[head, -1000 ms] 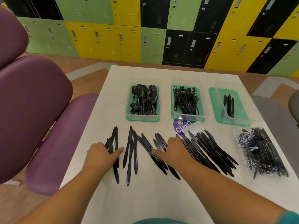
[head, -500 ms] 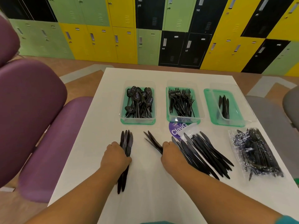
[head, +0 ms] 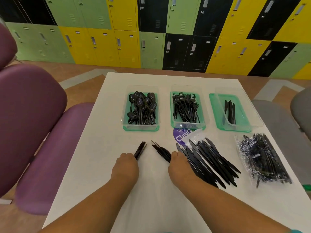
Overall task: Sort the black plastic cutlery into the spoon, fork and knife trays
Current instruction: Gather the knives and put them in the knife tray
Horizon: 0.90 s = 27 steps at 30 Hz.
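My left hand is closed around a small bunch of black knives whose tips point away from me. My right hand grips a second bunch of knives, fanned toward the upper left. A loose pile of knives lies just right of my right hand. At the back stand three clear trays on green lids: the spoon tray on the left, the fork tray in the middle, and the knife tray on the right, holding a few knives.
A sealed clear bag of black cutlery lies at the right edge of the white table. An opened purple-labelled wrapper sits under the knife pile. A purple chair stands left; a grey chair stands right.
The knives that lay spread in front of me have been gathered into two bunches, one in each hand. Both hands have drawn closer together and closed.
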Available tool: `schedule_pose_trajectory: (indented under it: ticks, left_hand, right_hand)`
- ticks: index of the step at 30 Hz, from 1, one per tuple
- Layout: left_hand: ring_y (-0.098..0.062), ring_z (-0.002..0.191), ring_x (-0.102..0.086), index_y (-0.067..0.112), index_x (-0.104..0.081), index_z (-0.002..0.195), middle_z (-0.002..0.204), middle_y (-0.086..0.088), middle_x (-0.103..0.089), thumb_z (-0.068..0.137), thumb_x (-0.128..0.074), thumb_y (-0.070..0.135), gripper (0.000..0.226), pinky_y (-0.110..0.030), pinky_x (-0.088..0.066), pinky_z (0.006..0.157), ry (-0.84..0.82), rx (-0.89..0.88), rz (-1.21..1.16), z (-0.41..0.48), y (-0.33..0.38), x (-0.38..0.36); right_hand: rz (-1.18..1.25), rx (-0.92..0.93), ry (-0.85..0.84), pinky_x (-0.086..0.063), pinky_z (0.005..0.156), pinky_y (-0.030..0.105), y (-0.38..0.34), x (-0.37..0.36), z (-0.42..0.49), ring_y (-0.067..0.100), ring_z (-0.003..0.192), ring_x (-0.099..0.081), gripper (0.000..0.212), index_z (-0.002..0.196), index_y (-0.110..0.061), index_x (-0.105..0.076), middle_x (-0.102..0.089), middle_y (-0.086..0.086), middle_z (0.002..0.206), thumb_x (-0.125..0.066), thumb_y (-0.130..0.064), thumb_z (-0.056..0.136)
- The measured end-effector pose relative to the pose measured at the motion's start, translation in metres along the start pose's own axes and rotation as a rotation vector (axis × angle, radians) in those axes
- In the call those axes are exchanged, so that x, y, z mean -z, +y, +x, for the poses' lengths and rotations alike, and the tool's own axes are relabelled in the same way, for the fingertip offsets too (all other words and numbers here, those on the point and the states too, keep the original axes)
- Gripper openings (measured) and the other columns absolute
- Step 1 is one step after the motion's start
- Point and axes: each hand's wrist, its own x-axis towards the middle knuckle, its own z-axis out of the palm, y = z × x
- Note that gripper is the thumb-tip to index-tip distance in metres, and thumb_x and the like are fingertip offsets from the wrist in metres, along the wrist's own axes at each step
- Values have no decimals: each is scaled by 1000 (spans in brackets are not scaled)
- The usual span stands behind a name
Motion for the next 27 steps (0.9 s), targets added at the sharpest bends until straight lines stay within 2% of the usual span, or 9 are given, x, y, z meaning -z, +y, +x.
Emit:
schedule_pose_trajectory:
  ticks: [3, 7, 10, 14, 18, 21, 22, 24, 27]
  left_hand:
    - [-18, 81, -44, 7, -45, 112, 110, -10, -54, 91, -39, 4, 22, -27, -39, 70, 49, -25, 7, -2, -1, 0]
    - [-16, 69, -44, 9, -42, 103, 87, -4, -51, 91, -35, 2, 15, -25, -35, 61, 15, -74, -105, 0, -1, 3]
    - [-10, 61, -42, 13, -40, 95, 72, 4, -43, 96, -35, 12, 5, -25, -30, 52, -1, -95, -243, -1, 3, -2]
    - [-12, 69, -49, 14, -47, 97, 75, 7, -48, 98, -45, 29, 15, -21, -33, 53, -29, -29, -553, -4, 15, -4]
    - [-11, 56, -44, 15, -53, 87, 67, 3, -50, 87, -63, 40, 27, -24, -37, 54, -233, 56, -902, -12, 28, 1]
    - [-13, 47, -30, 13, -50, 81, 57, 2, -36, 80, -71, 43, 36, -25, -30, 48, -406, 116, -1208, -17, 42, 8]
    - [-13, 47, -31, 12, -53, 83, 56, 1, -38, 80, -71, 44, 37, -25, -30, 48, -438, 131, -1286, -19, 48, 12]
    - [-18, 56, -50, 7, -61, 91, 63, -4, -56, 81, -67, 47, 42, -29, -42, 57, -473, 172, -1386, -21, 60, 19]
    - [-27, 86, -66, 7, -67, 97, 89, -14, -72, 87, -60, 48, 43, -38, -51, 82, -461, 257, -1436, -21, 74, 29]
  right_hand:
    - [-77, 81, -13, -42, 92, 37, 8, -9, 4, 34, 117, -47, 31, 126, 1, -41, -45, 21, 128, -36, -4, 96]
    - [-151, 52, -5, -40, 102, 27, 12, -14, 12, 23, 126, -43, 43, 132, -2, -34, -43, 14, 136, -50, -9, 92]
    - [-202, 41, 6, -39, 102, 30, 12, -12, 10, 24, 126, -41, 45, 134, -4, -33, -40, 13, 137, -50, -11, 93]
    - [-233, 23, 51, -42, 99, 34, 16, -8, 5, 23, 125, -42, 48, 136, -7, -34, -40, 11, 137, -53, -13, 92]
    - [-75, 62, 35, -44, 95, 30, 14, 3, 2, 22, 117, -52, 42, 133, -6, -36, -48, 11, 132, -50, -9, 94]
    - [214, 132, 66, -44, 69, 29, -5, 17, -4, 18, 84, -55, 12, 105, -12, -51, -56, 6, 99, -43, -13, 97]
    - [293, 144, 59, -40, 62, 27, -15, 21, -9, 16, 72, -51, 13, 91, -14, -52, -54, 4, 85, -40, -14, 97]
    - [411, 175, 67, -38, 58, 28, -30, 23, -14, 16, 63, -47, 22, 81, -11, -53, -51, 6, 73, -36, -16, 95]
    - [500, 199, 0, -44, 70, 30, -36, 30, -18, 18, 80, -49, 23, 112, -6, -53, -46, 9, 99, -40, -15, 96]
